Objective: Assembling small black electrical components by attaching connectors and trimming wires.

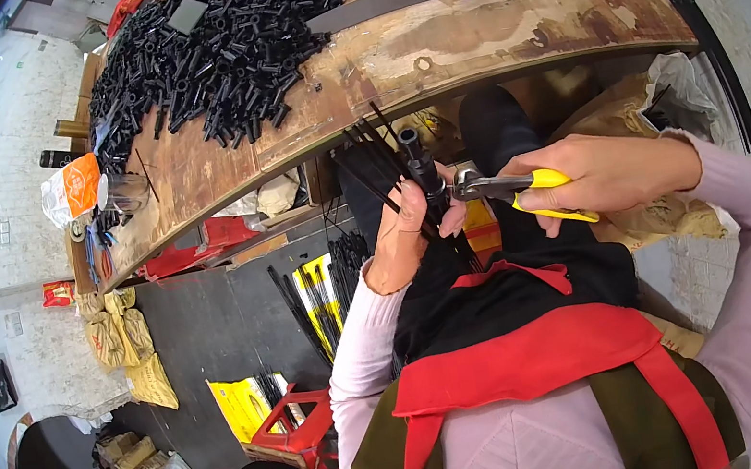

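Yellow-handled pliers (pixel 506 185) point left, gripped by right hand (pixel 616 165); left hand (pixel 400 223) clasps black tube (pixel 426 175).

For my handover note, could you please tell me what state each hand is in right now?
Left hand: closed, holding a black tubular part and thin black rods.
Right hand: closed around yellow-handled pliers.

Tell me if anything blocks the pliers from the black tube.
Partly: fingers of the left hand curl round the right side of the tube, beside the head of the pliers. Nothing else visible stands between.
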Tool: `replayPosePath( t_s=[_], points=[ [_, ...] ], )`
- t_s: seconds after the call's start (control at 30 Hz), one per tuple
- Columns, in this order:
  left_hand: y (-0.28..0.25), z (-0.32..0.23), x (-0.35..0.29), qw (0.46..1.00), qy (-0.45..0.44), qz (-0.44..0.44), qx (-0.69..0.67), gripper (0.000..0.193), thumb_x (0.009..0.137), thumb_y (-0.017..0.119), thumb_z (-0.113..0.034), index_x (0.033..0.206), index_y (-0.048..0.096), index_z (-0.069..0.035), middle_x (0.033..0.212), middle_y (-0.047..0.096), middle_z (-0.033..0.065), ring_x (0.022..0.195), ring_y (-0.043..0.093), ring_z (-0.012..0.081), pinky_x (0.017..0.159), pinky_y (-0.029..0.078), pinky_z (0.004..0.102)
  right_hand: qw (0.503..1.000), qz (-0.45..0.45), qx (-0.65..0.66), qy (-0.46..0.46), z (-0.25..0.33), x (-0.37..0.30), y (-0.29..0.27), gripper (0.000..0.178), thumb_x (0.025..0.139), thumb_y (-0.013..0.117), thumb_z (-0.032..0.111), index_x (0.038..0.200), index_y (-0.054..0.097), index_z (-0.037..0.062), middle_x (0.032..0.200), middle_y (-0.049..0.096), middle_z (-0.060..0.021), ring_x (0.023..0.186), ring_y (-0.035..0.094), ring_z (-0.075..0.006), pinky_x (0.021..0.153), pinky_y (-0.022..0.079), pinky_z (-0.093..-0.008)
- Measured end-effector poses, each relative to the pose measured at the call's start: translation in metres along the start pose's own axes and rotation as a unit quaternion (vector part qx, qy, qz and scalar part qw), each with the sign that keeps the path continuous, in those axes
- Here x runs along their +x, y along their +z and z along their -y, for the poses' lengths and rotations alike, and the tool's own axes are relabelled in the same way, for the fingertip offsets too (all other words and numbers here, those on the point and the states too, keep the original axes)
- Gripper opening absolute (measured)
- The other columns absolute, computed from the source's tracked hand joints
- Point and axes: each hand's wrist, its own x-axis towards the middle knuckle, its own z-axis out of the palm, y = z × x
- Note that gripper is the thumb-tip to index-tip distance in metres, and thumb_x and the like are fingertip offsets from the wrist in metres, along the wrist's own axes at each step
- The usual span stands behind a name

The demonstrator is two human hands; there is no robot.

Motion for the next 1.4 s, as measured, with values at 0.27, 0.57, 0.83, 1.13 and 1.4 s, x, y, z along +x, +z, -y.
replayPosePath(
  t_s=[0.27,0.57,0.83,1.13,1.4],
  points=[
    [0.001,-0.002,0.002,1.0,0.004,-0.002,-0.001,0.062,0.098,0.039,-0.06,0.106,0.049,0.0,0.069,0.048,0.0033,0.065,0.044,0.0115,0.062,0.036,0.0267,0.999,-0.022,-0.007,-0.036,-0.001,0.002,0.006,0.052,0.101,0.049,0.034,0.132,0.045,-0.0084,0.082,0.066,-0.0149,0.074,0.068,-0.0204,0.07,0.052,-0.0339],
    [0.003,0.003,-0.001,0.997,0.038,-0.064,0.026,0.054,0.102,0.038,-0.052,0.111,0.048,0.0,0.073,0.049,0.0032,0.066,0.044,0.0101,0.063,0.037,0.0258,0.998,0.019,0.055,0.033,0.009,0.01,0.012,0.034,0.103,0.045,0.029,0.113,0.052,-0.0024,0.067,0.058,-0.0079,0.053,0.06,-0.0145,0.05,0.048,-0.0287],
    [-0.006,-0.002,-0.005,0.999,0.034,-0.033,-0.008,0.062,0.1,0.037,-0.057,0.114,0.05,0.003,0.07,0.047,0.0029,0.064,0.044,0.011,0.061,0.037,0.0262,0.998,0.008,0.045,-0.04,-0.001,0.013,0.017,0.041,0.101,0.049,0.031,0.129,0.048,0.0006,0.08,0.065,-0.0095,0.072,0.066,-0.0146,0.062,0.052,-0.0314],
    [-0.009,0.001,0.018,1.0,0.028,0.007,-0.003,0.057,0.102,0.036,-0.054,0.115,0.049,0.0,0.068,0.047,0.0027,0.061,0.044,0.011,0.057,0.037,0.0254,0.976,-0.077,-0.186,-0.084,0.02,0.005,-0.017,0.032,0.097,0.054,0.021,0.122,0.055,0.0008,0.084,0.064,-0.0242,0.079,0.064,-0.04,0.069,0.048,-0.0435],
    [-0.069,0.009,0.043,0.947,-0.025,-0.32,0.001,0.048,0.103,0.039,-0.05,0.103,0.055,-0.005,0.066,0.049,-0.0002,0.055,0.043,0.0101,0.052,0.037,0.0243,0.887,-0.316,-0.332,-0.046,-0.081,0.062,-0.057,0.052,0.091,0.061,0.042,0.12,0.05,0.0011,0.089,0.062,-0.0225,0.084,0.062,-0.0418,0.074,0.049,-0.0457]
  ],
)
